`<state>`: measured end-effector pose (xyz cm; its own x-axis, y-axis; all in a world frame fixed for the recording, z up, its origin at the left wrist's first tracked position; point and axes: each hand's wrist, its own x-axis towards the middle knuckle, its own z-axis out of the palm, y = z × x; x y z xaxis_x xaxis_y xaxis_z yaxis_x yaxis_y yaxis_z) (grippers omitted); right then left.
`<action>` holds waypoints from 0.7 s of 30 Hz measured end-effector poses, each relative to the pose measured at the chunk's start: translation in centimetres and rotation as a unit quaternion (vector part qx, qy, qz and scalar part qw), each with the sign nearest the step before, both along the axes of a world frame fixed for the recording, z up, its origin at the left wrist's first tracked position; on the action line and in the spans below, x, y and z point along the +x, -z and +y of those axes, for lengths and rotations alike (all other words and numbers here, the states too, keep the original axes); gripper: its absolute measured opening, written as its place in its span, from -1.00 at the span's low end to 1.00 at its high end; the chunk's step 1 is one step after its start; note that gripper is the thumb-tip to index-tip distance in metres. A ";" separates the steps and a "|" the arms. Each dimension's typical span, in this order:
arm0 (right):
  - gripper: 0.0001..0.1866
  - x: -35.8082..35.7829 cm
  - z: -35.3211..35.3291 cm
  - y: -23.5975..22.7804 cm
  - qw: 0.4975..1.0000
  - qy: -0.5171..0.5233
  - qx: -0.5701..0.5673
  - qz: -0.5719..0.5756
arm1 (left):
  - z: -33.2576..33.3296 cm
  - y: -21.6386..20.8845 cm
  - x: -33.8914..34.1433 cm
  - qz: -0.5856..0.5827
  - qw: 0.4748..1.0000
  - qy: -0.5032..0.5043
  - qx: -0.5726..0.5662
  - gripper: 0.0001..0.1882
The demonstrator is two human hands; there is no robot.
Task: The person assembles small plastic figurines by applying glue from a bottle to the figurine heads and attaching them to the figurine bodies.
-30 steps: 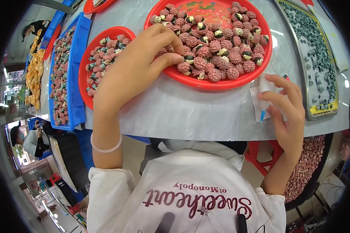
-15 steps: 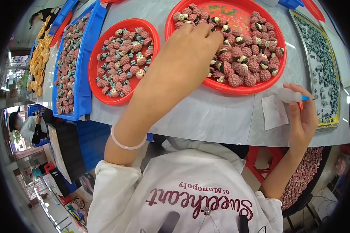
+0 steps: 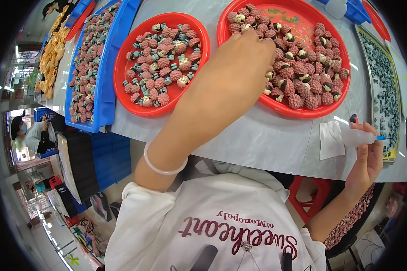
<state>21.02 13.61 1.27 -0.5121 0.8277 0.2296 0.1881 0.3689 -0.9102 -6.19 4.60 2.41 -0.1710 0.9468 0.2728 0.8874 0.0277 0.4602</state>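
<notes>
Fingers of your right hand (image 3: 370, 163) curl round the bottle (image 3: 351, 137), mid-right; your left hand (image 3: 239, 67) hides its fingertips, grip unclear.
Squeezing hard could cause drips; brushing could spill pink pieces (image 3: 305, 88) from the upper-right red tray (image 3: 302, 114).

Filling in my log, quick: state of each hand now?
Left hand: over the larger red tray; grip hidden, can't be told.
Right hand: closed, holding a blue-tipped squeeze bottle.

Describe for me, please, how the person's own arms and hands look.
The left hand and right hand are bare, without gloves. A thin, pale, ring-shaped bracelet circles the left forearm. The loose white left sleeve and white right sleeve leave both forearms uncovered.
</notes>
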 end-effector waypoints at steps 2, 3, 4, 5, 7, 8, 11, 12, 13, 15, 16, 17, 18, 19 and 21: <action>-0.62 -0.1 -0.1 0.0 1.000 -0.002 -0.005 0.007 | 0.3 0.0 0.3 0.017 1.000 -0.013 0.002 -0.95; -0.62 -0.1 -0.2 0.0 1.000 -0.002 -0.011 0.013 | 0.4 0.0 0.5 0.033 0.999 -0.024 0.002 -0.96; -0.62 0.0 -0.2 0.0 1.000 -0.004 -0.010 0.014 | 0.3 -0.3 0.6 0.034 0.999 -0.026 0.002 -0.96; -0.61 0.0 -0.2 0.0 1.000 -0.001 -0.005 0.013 | 0.2 -0.6 0.8 0.042 0.999 -0.022 -0.009 -0.89; -0.61 0.3 -0.1 0.2 1.000 -0.001 0.002 0.011 | 0.1 -1.0 0.8 0.050 0.998 -0.020 -0.020 -0.82; -0.60 0.5 0.0 0.3 0.998 -0.008 -0.031 0.045 | 0.1 -1.1 0.5 0.022 1.000 -0.013 0.003 -0.81; -0.57 0.8 -0.2 0.1 0.990 -0.023 -0.100 0.100 | -0.6 -1.1 0.0 -0.110 0.992 0.017 0.064 -0.82; -0.55 0.9 -0.3 0.1 0.983 -0.028 -0.135 0.122 | -0.7 -1.0 -0.2 -0.212 0.971 0.043 0.100 -0.83; -0.55 0.9 -0.4 0.1 0.983 -0.027 -0.137 0.122 | -1.0 -0.8 0.2 -0.213 0.971 0.044 0.097 -0.83; -0.46 1.0 -0.7 0.2 0.986 0.021 -0.116 0.120 | -2.5 -0.7 1.9 -0.608 0.789 0.053 0.068 -0.86; -0.46 1.2 -0.7 0.2 0.985 0.016 -0.120 0.121 | -3.4 -0.3 2.9 -0.695 0.712 0.068 0.071 -0.86; -0.41 1.5 -0.7 0.4 0.989 0.038 -0.095 0.108 | -4.0 0.5 3.8 -0.700 0.705 0.084 0.074 -0.82; -0.36 2.0 -0.7 0.6 0.991 0.066 -0.070 0.092 | -4.4 1.3 4.8 -0.708 0.694 0.103 0.074 -0.78; -0.36 2.2 -0.6 0.4 0.991 0.067 -0.073 0.086 | -4.8 1.7 5.6 -0.738 0.665 0.095 0.060 -0.74; -0.37 2.8 -0.5 -0.3 0.997 0.007 -0.054 0.056 | -5.1 2.3 6.5 -0.748 0.655 0.092 0.048 -0.74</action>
<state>23.86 13.07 1.59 -0.4760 0.8578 0.1940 0.0887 0.2662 -0.9598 0.35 -0.49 0.13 -0.2008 0.9796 -0.0104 -0.5754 -0.1093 0.8105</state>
